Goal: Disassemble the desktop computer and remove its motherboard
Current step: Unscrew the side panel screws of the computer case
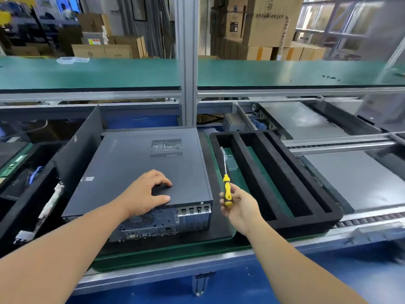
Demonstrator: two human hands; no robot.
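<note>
A dark grey desktop computer case (pixel 131 167) lies flat on a green mat, its side panel closed and facing up, its rear ports towards me. My left hand (pixel 145 193) rests on the near end of that panel, fingers bent, thumb along the rear edge. To the right of the case, my right hand (pixel 237 206) grips a yellow-and-black screwdriver (pixel 226 189) by the handle, its shaft pointing up and away. The motherboard is hidden inside the case.
A black foam tray (pixel 324 212) with long slots lies right of the case, with a small clear plastic box (pixel 231 162) in it. Another dark panel (pixel 85 137) leans at the left over computer parts. An aluminium post (pixel 187 62) stands behind the case. Conveyor rollers run at the right.
</note>
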